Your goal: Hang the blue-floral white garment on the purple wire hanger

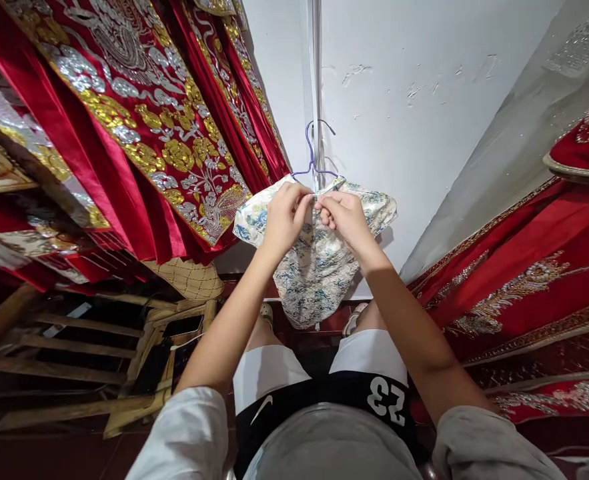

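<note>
A short-sleeved blouse (311,280), cream with a blue floral print, hangs in front of me on a purple hanger (311,150). With fingertips pinched, my left hand (290,210) grips the blouse at the middle of its neckline. My right hand (343,212) is closed beside it, its thumb and forefinger pinching the neckline's edge too. Both sets of fingertips nearly meet just below the hanger. Whatever small part of the collar lies between them is hidden by the fingers.
Red embroidered garments with gold and silver flowers (174,153) hang on the left. More red beaded garments (529,280) hang on the right. A wooden chair (84,353) stands low at the left. Behind the hanger is a white wall (399,73) with chipped paint.
</note>
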`<state>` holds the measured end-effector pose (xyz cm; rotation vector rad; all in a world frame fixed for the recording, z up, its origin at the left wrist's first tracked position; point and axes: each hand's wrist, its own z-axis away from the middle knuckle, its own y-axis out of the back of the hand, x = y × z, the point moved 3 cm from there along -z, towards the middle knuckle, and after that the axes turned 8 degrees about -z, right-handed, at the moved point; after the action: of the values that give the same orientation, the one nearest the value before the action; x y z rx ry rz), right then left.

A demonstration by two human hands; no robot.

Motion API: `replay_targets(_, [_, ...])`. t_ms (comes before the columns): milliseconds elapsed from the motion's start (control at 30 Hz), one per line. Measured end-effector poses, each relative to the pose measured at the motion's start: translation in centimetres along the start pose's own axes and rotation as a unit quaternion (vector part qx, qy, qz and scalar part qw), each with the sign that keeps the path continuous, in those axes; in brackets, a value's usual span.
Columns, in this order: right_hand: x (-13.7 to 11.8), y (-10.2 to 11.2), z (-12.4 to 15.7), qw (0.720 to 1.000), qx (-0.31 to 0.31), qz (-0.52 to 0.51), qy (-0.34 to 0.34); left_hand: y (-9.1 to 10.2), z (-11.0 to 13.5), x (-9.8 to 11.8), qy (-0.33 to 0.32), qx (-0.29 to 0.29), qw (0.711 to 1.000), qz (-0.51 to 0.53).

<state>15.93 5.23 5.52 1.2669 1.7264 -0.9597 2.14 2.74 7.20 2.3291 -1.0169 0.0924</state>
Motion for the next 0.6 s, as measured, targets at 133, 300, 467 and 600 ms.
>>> replay_targets(133, [4.1, 0.3, 0.4, 0.996, 0.052, 0.066, -0.004, 1.6, -2.3, -0.9, -0.020, 0.025, 0.999, -0.034])
replay_targets(300, [9.1, 1.1, 4.3, 0.992, 0.073, 0.067, -0.081, 6.3, -1.1, -9.3, 0.192, 0.245, 0.949, 0.058])
replay_targets(467, [10.1, 1.1, 8.9, 0.989, 0.083, -0.054, -0.111, 2.1, 7.6, -14.6, 0.433, 0.213, 0.838, 0.254])
replay_targets(600, [11.0, 1.3, 12.8, 0.976, 0.124, -0.102, -0.147, -3.4, 16.3, -12.0, 0.516, 0.248, 0.777, 0.261])
